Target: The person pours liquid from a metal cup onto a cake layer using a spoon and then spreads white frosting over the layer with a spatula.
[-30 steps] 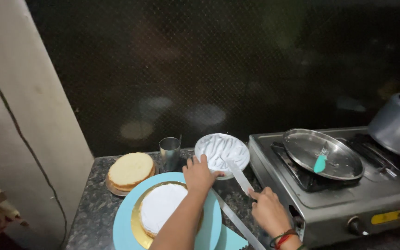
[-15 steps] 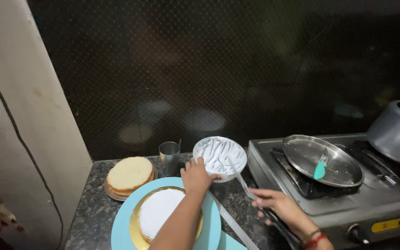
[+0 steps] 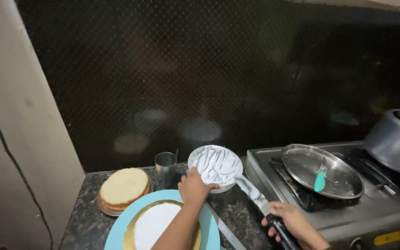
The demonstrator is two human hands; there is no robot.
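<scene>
On the dark stone counter (image 3: 93, 220), just left of the steel gas stove (image 3: 348, 217), sits the white bowl (image 3: 216, 166), its inside streaked with white cream. The left hand (image 3: 194, 187) grips the bowl's near rim, thumb hooked over the edge, fingers curled under or behind (can't see them clearly), tipping the bowl toward the camera. The right hand (image 3: 292, 222) is wrapped closed around the dark handle of a long palette knife (image 3: 255, 196); the blade, smeared with cream, reaches up to the bowl's right edge and looks to be touching it.

Handling, as a judgement: the bowl looks light and rigid, probably nearly scraped out, and slick where cream coats it, so the bare rim is the safe place to hold. The knife blade is thin and likely springy, greasy along the flat; hold only by the handle. The cream is soft and will smear or drop off.

Pose: the left forearm comes up from the bottom edge over the turquoise turntable (image 3: 116, 234), which carries a cream-topped cake layer (image 3: 156, 227) on a gold board. The right wrist is low by the stove front, knife angled up and left.

Nearby: bare sponge layer (image 3: 123, 187) on a plate, steel cup (image 3: 165, 167), steel lid (image 3: 322, 170) with a teal spatula (image 3: 320, 178) on the burner, grey pot (image 3: 396, 139) far right.
</scene>
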